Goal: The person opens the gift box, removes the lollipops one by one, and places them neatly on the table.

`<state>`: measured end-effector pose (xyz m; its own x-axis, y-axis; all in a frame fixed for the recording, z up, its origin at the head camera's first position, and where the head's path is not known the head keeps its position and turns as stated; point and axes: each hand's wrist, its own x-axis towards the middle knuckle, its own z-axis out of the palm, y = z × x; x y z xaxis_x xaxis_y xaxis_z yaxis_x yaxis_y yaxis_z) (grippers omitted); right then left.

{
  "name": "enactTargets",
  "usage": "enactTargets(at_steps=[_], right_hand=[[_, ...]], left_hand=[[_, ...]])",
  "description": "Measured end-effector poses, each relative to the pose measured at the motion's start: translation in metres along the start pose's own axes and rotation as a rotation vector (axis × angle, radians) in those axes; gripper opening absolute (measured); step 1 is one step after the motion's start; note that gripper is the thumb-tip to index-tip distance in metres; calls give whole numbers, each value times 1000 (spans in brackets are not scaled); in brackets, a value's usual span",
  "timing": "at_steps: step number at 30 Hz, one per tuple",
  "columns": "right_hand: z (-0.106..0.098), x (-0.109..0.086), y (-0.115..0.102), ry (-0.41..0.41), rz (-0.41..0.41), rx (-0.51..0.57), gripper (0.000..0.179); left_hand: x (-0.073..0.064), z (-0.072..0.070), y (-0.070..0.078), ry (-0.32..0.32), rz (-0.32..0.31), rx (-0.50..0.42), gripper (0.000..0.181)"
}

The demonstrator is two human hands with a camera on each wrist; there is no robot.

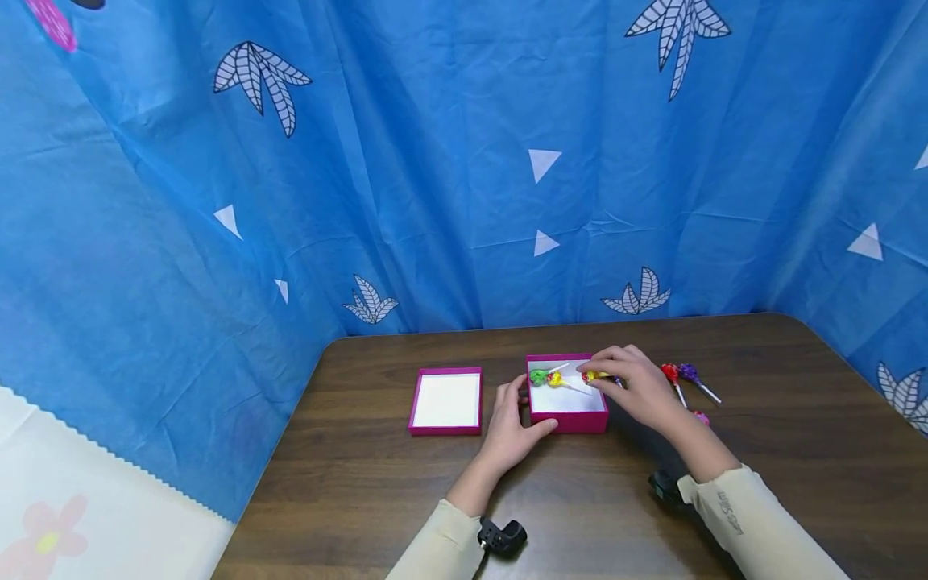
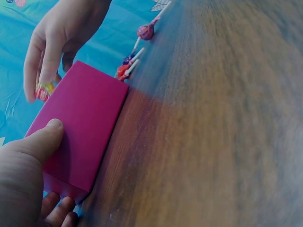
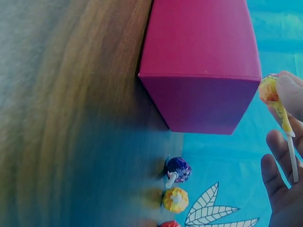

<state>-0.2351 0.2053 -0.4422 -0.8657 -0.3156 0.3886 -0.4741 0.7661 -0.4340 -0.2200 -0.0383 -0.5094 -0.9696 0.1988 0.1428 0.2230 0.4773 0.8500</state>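
A magenta box (image 1: 569,423) with a white inside stands on the table, its top uncovered. My left hand (image 1: 511,431) grips its near left corner, thumb against the front wall and fingers around the left side. Inside lie a green lollipop (image 1: 537,377) and a yellow lollipop (image 1: 555,380). Over the box's right part, my right hand (image 1: 641,391) pinches a yellow-and-red lollipop (image 3: 269,90) by its wrapped head. The white stick points back toward the palm in the right wrist view.
Left of the box lies its shallow lid (image 1: 445,399), white inside facing up. Right of the box are a red lollipop (image 1: 670,372), a purple lollipop (image 1: 688,372) and a pink lollipop (image 1: 701,417). A yellow lollipop (image 3: 175,199) also shows there. Behind the table hangs a blue curtain (image 1: 464,201).
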Motion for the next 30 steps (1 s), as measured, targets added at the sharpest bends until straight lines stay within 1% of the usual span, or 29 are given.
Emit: enactTargets(at_steps=[2,8,15,22,30], right_hand=[[-2,-4,1,14,11,12,32],[-4,-17,5,50,79,23,29],[-9,-31,9,73,137,46,29],[-15,-43,15,99,122,62,28],[-22,-53,26,121,158,81,29]], left_hand=[[0,0,0,3,3,-1,86],[-1,0,0,1,1,-7,86],[-1,0,0,0,3,-4,87],[-1,0,0,-3,1,-6,87],[-1,0,-1,-2,0,-5,87]])
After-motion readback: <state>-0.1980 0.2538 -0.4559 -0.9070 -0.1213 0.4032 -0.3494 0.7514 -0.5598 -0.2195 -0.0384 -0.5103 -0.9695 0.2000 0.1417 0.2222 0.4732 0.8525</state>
